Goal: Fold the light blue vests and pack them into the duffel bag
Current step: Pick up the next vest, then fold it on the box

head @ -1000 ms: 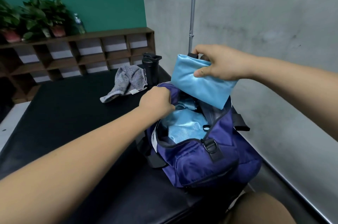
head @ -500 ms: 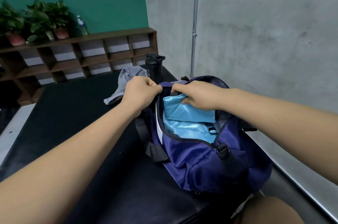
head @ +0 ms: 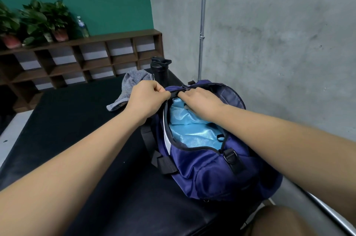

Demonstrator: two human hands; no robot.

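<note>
A navy fabric duffel bag (head: 212, 174) lies on the right part of a black padded table (head: 77, 129). Folded light blue satin vests (head: 192, 131) lie inside it. Behind the bag stands a black cylindrical bottle (head: 159, 72); a grey striped cloth (head: 133, 85) lies left of the bottle. A brown wooden shelf (head: 86, 58) stands behind the table.

navy duffel bag (head: 208, 170), light blue vests (head: 192, 129)

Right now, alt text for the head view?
A left hand pinches the far rim of an open navy duffel bag while the right hand rests on folded light blue vests inside. A grey cloth and black bottle sit behind.
</note>
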